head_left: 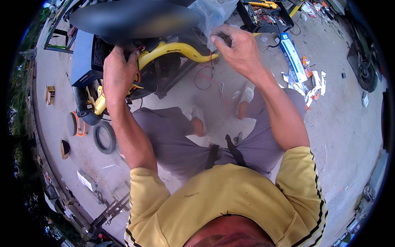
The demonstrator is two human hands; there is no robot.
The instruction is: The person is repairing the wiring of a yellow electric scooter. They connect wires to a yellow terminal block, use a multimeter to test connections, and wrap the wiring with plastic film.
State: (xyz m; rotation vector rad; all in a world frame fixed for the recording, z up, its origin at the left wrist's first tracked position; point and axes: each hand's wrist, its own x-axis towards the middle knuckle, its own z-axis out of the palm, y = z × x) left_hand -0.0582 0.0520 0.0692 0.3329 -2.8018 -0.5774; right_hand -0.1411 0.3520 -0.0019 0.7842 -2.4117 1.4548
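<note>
In front of me stands a vehicle with a curved yellow frame tube (pixel 158 52) and a black box (pixel 85 61) at its left. My left hand (pixel 119 72) reaches in between the box and the tube, beside red and black wires (pixel 138 77); its fingertips are partly hidden under a large blurred dark oval shape (pixel 133 18). At the tube's right end is my right hand (pixel 238 48), thumb and fingers curled together. Whatever they may pinch is too small to make out. A thin red-and-black wire (pixel 212 68) hangs just left of it, and a clear plastic bag (pixel 210 16) lies behind.
A black tray of tools (pixel 267 18) lies at the far right, near a blue-and-white box (pixel 293 57) and torn packaging (pixel 314 86). A small tyre (pixel 104 137) and an orange-rimmed round part (pixel 77 124) rest on the left floor. An L-shaped metal key (pixel 222 89) lies between my feet and the vehicle.
</note>
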